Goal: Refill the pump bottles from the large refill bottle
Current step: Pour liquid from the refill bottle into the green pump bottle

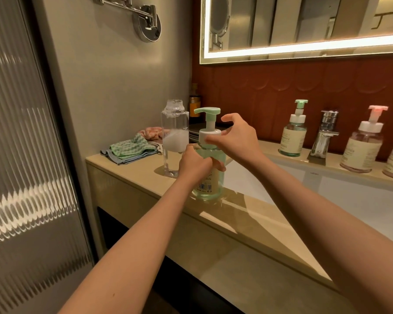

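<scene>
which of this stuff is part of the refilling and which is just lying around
Job: left hand, right hand, the green pump bottle they hold, open clear bottle, second green pump bottle, pink pump bottle.
Lying about: folded cloths, amber bottle, tap.

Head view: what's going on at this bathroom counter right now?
A person's left hand grips the body of a green-tinted clear pump bottle standing on the beige counter. The right hand pinches its white collar below the mint pump head; tightening or loosening, I can't tell. Just left stands a tall clear uncapped refill bottle with foam inside. A green-pump bottle and a pink-pump bottle flank the chrome faucet.
</scene>
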`<state>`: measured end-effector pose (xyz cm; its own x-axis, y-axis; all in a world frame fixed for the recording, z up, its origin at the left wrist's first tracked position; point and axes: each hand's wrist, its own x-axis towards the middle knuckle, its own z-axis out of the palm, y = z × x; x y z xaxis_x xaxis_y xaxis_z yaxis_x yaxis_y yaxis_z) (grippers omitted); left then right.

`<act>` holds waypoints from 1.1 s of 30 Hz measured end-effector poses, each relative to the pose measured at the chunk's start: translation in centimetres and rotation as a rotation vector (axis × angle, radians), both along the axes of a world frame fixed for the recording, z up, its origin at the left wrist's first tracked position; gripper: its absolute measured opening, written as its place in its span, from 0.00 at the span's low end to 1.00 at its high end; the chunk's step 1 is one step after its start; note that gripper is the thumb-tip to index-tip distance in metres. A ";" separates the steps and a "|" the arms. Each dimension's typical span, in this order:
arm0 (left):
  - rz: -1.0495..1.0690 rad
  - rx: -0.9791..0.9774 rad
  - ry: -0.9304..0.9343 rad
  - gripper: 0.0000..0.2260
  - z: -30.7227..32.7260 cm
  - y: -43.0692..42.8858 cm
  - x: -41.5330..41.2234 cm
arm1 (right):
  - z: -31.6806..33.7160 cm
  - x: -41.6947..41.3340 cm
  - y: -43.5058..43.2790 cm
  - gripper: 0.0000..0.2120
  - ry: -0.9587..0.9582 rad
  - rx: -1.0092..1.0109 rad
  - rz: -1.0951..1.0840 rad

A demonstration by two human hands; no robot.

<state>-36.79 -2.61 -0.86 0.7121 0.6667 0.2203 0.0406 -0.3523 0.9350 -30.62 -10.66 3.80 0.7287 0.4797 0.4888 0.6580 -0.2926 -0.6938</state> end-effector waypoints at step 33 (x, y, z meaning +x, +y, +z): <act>0.006 0.042 0.022 0.30 -0.4 0.6 0.4 | -0.3 -1.0 1.4 0.37 0.140 0.018 0.012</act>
<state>-36.36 -2.05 -1.24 0.7131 0.6615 0.2324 0.0635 -0.3911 0.9182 -31.62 -9.29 3.45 0.7849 0.4806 0.3912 0.5576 -0.2725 -0.7841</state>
